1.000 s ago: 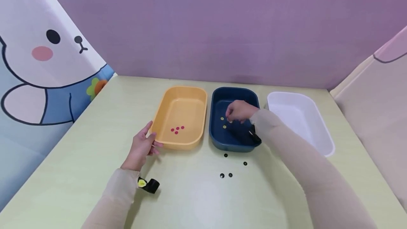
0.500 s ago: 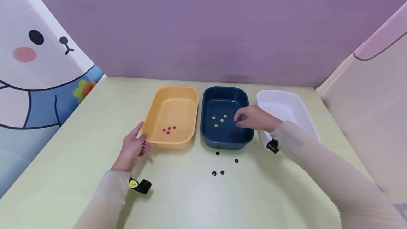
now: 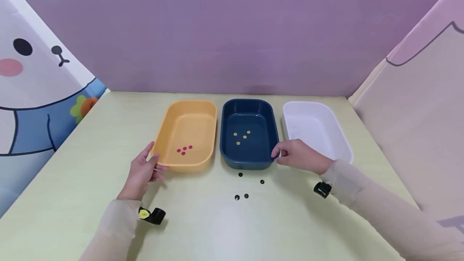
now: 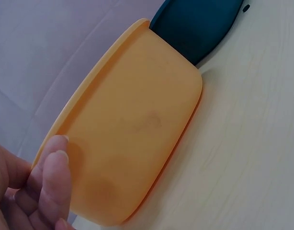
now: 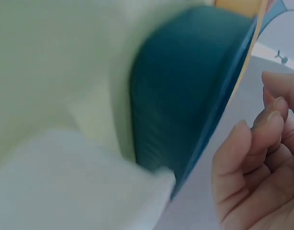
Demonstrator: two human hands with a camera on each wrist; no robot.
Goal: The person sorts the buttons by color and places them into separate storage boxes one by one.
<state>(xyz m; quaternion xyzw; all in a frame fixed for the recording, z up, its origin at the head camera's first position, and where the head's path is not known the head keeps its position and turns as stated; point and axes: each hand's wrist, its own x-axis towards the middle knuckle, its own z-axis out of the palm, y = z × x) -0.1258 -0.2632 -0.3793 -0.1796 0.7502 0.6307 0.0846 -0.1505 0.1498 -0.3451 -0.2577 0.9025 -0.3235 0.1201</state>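
My left hand (image 3: 139, 172) grips the near left corner of the yellow tray (image 4: 132, 115), its thumb and fingers at the rim. Several small red buttons (image 3: 185, 148) lie inside that tray. In the middle stands a dark blue tray (image 3: 250, 163) with several yellow buttons (image 3: 244, 137) on its floor. By that tray's near right corner, the right hand (image 3: 299, 155) hovers with fingers loosely curled. Nothing shows between those fingers (image 5: 233, 146) in the right wrist view. Several black buttons (image 3: 246, 196) lie on the table in front of the blue tray.
A white tray (image 3: 342, 142) stands to the right, its near left part hidden behind the right hand. All three trays line up on the pale table (image 3: 203, 228). A purple cloth backdrop (image 3: 232, 31) closes off the back, with printed cloth on both sides.
The right hand has left the blue tray's inside, moving right and nearer to its front right corner. The left hand keeps its place on the yellow tray. The head view has turned slightly right.
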